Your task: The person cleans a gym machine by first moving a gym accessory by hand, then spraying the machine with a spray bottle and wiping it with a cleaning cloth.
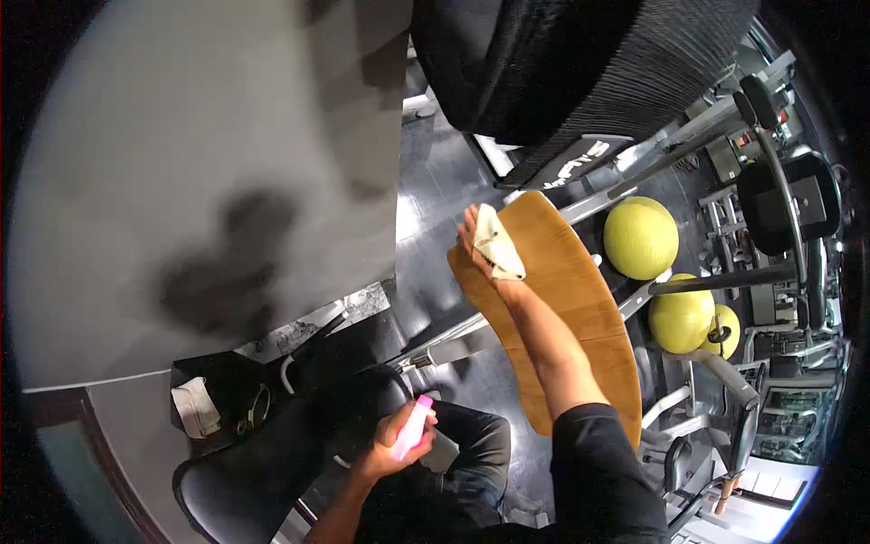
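My left hand point(391, 444) is closed around a small white bottle with a pink cap point(414, 428), held low above my legs. My right hand point(471, 238) reaches far forward, pressed at the far end of a curved wooden board point(571, 308). A pale cream cloth point(496, 243) with dark marks is in that hand, wrapped partly over it. Several fingertips show past the cloth's left side; the palm is hidden.
Left of the board, a black padded seat point(245, 480) stands near a grey wall point(199, 136). A folded towel point(195, 406) lies on a dark box. Yellow exercise balls point(641, 238) and gym machines are at the right. A large black ribbed object point(589, 82) hangs over the top.
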{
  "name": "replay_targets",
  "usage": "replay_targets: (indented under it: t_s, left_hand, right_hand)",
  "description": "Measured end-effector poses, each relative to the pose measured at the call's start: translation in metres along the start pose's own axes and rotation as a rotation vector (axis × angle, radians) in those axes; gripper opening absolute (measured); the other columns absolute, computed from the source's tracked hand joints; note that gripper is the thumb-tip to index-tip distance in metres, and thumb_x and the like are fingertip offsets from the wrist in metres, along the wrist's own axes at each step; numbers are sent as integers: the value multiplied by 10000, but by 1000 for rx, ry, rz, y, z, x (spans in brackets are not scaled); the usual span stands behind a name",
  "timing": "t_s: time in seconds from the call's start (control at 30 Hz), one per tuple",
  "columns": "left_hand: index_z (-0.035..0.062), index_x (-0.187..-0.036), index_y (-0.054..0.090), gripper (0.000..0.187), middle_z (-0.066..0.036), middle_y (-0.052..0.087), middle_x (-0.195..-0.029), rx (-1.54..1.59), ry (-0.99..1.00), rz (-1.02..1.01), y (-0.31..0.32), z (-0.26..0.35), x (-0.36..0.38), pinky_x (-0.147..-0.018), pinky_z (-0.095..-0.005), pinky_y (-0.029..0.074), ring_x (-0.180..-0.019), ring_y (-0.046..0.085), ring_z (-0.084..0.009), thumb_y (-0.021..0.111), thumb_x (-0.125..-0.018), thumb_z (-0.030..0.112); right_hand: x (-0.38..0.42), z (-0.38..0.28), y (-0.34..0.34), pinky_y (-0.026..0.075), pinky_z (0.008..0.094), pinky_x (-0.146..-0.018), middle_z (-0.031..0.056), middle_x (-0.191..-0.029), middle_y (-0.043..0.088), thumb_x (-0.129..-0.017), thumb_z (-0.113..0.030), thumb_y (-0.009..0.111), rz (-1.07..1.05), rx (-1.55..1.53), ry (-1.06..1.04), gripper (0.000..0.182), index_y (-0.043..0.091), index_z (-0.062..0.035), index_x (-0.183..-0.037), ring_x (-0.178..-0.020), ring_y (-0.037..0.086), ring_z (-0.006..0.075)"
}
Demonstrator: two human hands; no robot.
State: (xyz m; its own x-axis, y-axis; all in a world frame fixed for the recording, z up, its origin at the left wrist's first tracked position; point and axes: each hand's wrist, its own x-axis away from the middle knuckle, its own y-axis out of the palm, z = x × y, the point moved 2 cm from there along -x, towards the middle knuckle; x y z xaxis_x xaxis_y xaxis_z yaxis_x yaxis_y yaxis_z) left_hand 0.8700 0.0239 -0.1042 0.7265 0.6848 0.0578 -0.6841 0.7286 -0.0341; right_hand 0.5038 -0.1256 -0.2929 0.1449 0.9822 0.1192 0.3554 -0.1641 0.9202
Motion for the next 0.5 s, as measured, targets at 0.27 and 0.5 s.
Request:
replay_targets:
  t_s: [0.27, 0.5]
  left_hand:
    - [16, -1030, 543, 343, -77, 594, -896, 62, -47, -4, -4, -8, 10, -685, -278, 513, -770, 629, -174, 680, -718, -20]
    - [15, -1029, 541, 351, -100, 582, -910, -16, -101, -83, 5, -1, 16, -715, -329, 498, -825, 614, -230, 676, -707, -15]
  right_hand:
    - [2, 46, -13, 280, 300, -1031, 11, -1435, 309, -953, -314, 303, 228, 278, 239, 457, 288, -154, -1381, -1298, 324, 152]
    - [-4, 56, -99, 475, 368, -767, 113, -1136, 582, -934, -344, 343, 551, 276, 313, 369, 523, -104, -1149, -991, 577, 259]
